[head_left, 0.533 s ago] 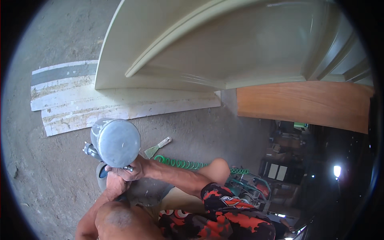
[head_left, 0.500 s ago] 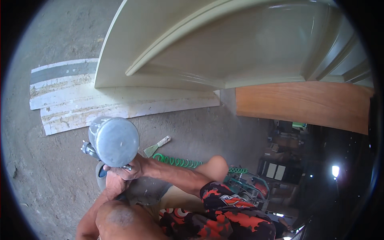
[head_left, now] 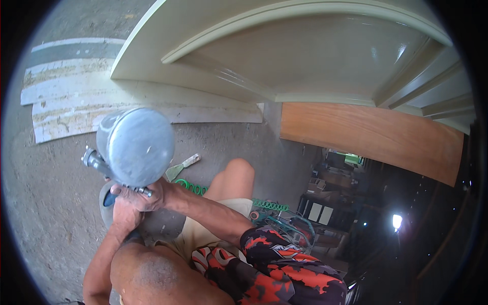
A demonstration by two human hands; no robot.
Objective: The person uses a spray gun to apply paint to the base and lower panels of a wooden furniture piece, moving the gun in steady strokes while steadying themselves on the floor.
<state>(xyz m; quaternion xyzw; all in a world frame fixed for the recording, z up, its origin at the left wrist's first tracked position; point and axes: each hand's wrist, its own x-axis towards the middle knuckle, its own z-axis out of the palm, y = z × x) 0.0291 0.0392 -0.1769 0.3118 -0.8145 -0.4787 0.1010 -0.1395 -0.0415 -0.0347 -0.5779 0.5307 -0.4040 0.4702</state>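
Note:
A spray gun with a round silver metal cup (head_left: pixel 141 147) is held out over the floor, left of centre and below the cream panel. My right hand (head_left: pixel 153 194) wraps round its grip, just under the cup. Pressed up against it from below is my left hand (head_left: pixel 127 212), closed at the lower part of the gun; the fingers partly hide each other there. The gun's nozzle end (head_left: pixel 94 158) points left. Above stands a glossy cream panel (head_left: pixel 305 56) with raised moulding, its lower corner over white boards (head_left: pixel 152 96) on the floor.
A putty knife (head_left: pixel 184 166) lies on the concrete floor beside a coiled green hose (head_left: pixel 190 186). Under the cream panel at right is a brown wooden board (head_left: pixel 366 133). A machine with teal tubing (head_left: pixel 284 226) stands behind my right arm. My bent knees are close to my forearms.
The view has shifted, so the panel, boards and putty knife sit farther left. The spray gun appears higher and slightly larger, still in both hands.

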